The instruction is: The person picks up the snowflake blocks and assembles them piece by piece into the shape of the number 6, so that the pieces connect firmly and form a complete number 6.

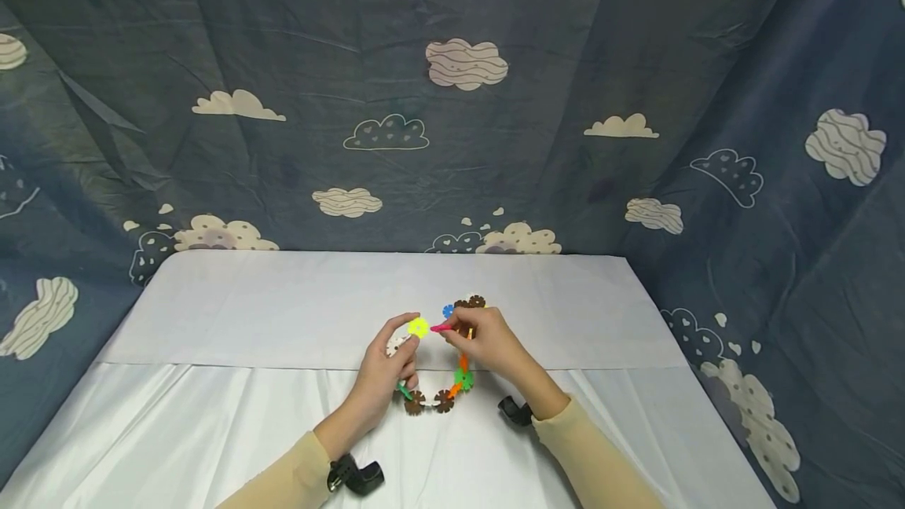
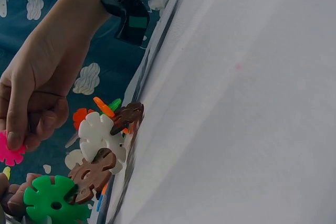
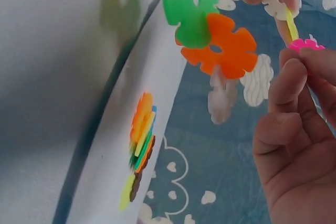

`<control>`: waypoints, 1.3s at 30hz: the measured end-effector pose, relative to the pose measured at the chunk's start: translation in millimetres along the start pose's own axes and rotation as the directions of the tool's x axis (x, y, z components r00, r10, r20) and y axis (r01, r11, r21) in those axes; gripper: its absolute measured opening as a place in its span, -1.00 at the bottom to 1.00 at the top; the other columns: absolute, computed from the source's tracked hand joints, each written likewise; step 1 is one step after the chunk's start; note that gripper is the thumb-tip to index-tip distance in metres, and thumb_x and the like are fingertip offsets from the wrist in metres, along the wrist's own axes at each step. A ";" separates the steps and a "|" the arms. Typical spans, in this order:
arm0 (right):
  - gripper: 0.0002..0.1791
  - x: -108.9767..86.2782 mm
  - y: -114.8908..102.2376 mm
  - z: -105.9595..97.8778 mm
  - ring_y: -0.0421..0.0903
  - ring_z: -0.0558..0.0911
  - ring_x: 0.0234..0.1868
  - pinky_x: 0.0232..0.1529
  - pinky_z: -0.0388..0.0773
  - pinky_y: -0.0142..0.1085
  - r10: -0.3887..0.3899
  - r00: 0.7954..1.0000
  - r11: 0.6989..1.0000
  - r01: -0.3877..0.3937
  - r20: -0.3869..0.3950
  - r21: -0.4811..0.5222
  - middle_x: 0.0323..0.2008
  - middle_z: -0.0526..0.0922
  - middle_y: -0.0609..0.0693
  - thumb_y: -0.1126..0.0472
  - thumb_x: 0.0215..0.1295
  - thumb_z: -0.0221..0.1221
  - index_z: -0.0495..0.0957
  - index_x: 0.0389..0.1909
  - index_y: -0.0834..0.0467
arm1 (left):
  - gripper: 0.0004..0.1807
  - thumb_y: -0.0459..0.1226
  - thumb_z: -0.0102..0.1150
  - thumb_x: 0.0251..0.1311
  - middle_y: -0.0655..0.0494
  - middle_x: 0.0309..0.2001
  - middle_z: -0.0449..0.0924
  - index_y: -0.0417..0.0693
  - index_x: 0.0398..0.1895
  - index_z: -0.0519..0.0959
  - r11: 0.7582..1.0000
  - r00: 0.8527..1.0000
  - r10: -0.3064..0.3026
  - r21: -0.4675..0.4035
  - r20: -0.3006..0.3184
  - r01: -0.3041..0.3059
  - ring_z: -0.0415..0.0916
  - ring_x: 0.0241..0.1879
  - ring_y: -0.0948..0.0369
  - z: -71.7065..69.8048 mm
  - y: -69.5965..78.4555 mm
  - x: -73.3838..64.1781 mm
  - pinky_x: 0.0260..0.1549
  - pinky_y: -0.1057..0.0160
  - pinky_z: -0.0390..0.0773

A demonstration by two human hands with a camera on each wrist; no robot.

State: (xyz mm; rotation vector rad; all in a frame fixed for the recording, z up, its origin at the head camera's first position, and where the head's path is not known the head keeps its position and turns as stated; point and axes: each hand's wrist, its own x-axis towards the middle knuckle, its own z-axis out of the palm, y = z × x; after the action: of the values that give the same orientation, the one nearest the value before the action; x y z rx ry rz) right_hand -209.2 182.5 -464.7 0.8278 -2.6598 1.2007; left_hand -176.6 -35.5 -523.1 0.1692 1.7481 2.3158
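Note:
My left hand (image 1: pixel 384 368) pinches a yellow flower-shaped plastic disc (image 1: pixel 419 327) between thumb and fingertips. Opposite it, the right hand (image 1: pixel 489 342) pinches a pink disc (image 2: pixel 10 149) of the same notched kind, turned edge-on in the head view. In the right wrist view the yellow disc's edge is right at the pink one. A curved chain of slotted-together discs hangs between the hands. It includes a white disc (image 2: pixel 97 136), a brown disc (image 2: pixel 90 176), a green disc (image 3: pixel 190 11) and an orange disc (image 3: pixel 226 46). The hands hide parts of the chain.
Loose discs (image 3: pixel 140 140) in several colours lie on the white-covered table (image 1: pixel 283 305), partly behind the right hand in the head view. A dark cloud-print curtain (image 1: pixel 396 22) surrounds the table's back and sides. Black wrist cameras (image 1: pixel 356 476) sit on both forearms.

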 end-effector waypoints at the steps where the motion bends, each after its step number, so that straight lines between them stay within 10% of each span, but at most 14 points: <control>1: -0.93 -0.2 -0.5 1.0 -0.35 0.51 -0.49 -0.45 0.54 -0.46 -0.010 1.000 1.000 0.010 -0.006 -0.017 -0.41 0.78 -0.03 0.35 0.33 0.40 0.78 -0.25 0.13 | -0.49 -0.18 0.11 0.61 0.20 -0.61 0.20 0.23 0.55 0.36 1.000 1.000 0.000 -0.006 0.003 0.000 0.14 -0.66 0.30 0.0 -0.1 -0.1 -0.57 0.31 0.47; 26: -0.93 -2.4 0.4 12.9 -0.39 0.49 -0.53 -0.54 0.52 -0.48 -0.074 0.996 0.996 0.072 -0.051 -0.045 -0.35 0.83 0.03 0.39 0.32 0.41 0.77 -0.24 0.17 | -0.48 -0.13 -0.06 0.69 0.27 -0.60 0.14 0.15 0.61 0.18 0.981 0.986 -0.101 -0.153 0.130 0.121 0.13 -0.66 0.36 1.7 1.9 0.4 -0.59 0.35 0.37; 39: -0.90 -3.4 -1.9 16.4 -0.28 0.54 -0.48 -0.45 0.55 -0.49 -0.119 0.990 0.991 0.114 -0.079 -0.064 -0.32 0.83 0.04 0.41 0.32 0.40 0.78 -0.20 0.20 | -0.52 -0.05 0.03 0.65 0.23 -0.56 0.25 0.33 0.52 0.24 0.996 0.990 -0.086 -0.030 0.112 0.090 0.24 -0.61 0.33 1.2 0.5 -1.2 -0.54 0.34 0.51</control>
State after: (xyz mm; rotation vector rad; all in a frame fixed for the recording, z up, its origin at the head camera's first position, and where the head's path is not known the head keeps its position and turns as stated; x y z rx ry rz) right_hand -203.4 171.1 -475.7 0.8898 -2.5298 1.0990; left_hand -175.3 -34.8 -522.2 0.2067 1.6280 2.2285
